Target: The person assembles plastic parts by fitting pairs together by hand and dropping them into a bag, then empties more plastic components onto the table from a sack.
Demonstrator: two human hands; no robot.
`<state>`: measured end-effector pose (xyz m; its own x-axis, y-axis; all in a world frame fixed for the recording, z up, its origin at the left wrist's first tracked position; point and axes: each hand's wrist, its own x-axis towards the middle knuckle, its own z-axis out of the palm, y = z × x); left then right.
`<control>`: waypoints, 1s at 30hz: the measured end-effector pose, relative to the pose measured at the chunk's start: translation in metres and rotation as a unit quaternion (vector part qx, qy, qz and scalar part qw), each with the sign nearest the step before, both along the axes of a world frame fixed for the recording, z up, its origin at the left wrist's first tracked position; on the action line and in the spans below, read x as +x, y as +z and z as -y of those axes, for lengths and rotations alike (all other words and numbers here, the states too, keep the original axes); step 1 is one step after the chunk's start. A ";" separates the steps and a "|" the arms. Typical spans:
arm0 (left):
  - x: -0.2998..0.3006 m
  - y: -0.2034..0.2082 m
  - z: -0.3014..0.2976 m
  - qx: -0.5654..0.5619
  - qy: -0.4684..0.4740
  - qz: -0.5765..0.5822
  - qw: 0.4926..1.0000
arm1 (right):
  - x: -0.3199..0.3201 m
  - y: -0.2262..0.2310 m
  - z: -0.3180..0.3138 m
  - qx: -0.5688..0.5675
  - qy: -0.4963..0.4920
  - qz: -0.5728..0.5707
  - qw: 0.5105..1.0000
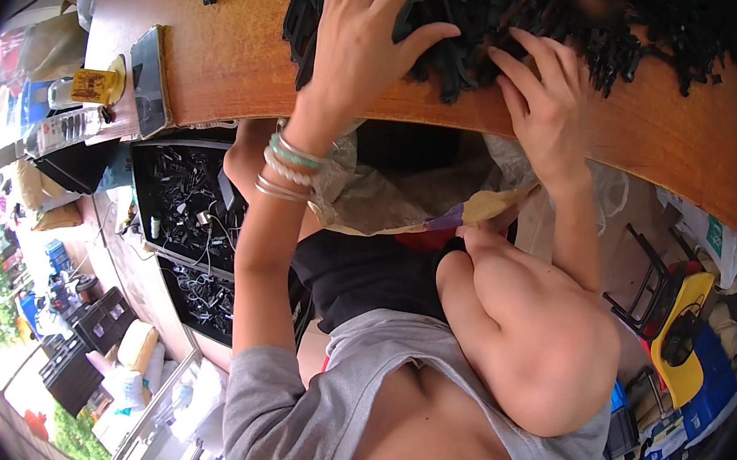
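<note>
A heap of small black plastic parts [450, 69] is spread over the far side of a brown wooden table [234, 57]. My left hand [360, 38] lies over the left part of the heap, its thumb stretched to the right and its fingers apart. Some fingertips run out of the top of the picture. Bracelets circle that wrist. My right hand [545, 101] is at the near edge of the heap, fingers loosely bent and apart, their tips against the black parts. Neither hand visibly grips a piece.
A plastic bag [380, 200] hangs open below the table edge, above my lap. Black trays [189, 204] full of small dark parts stand to the left. A dark flat notebook-like object [148, 80] and a yellow tape roll [103, 85] lie at the table's left end. A yellow stool [678, 335] stands right.
</note>
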<state>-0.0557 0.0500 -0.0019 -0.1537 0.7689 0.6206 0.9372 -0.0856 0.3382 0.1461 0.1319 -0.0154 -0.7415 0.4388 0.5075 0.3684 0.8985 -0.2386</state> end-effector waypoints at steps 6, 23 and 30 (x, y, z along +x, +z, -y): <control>0.048 -0.021 0.024 0.007 0.077 -0.026 0.997 | 0.004 -0.013 -0.008 0.029 0.045 -0.077 0.996; 0.047 0.025 0.051 -0.087 -0.108 0.714 0.686 | 0.024 0.020 0.011 -0.524 0.203 -0.265 0.784; 0.058 0.026 0.052 -0.180 -0.127 0.726 0.652 | 0.020 0.037 0.027 -0.434 0.164 -0.192 0.865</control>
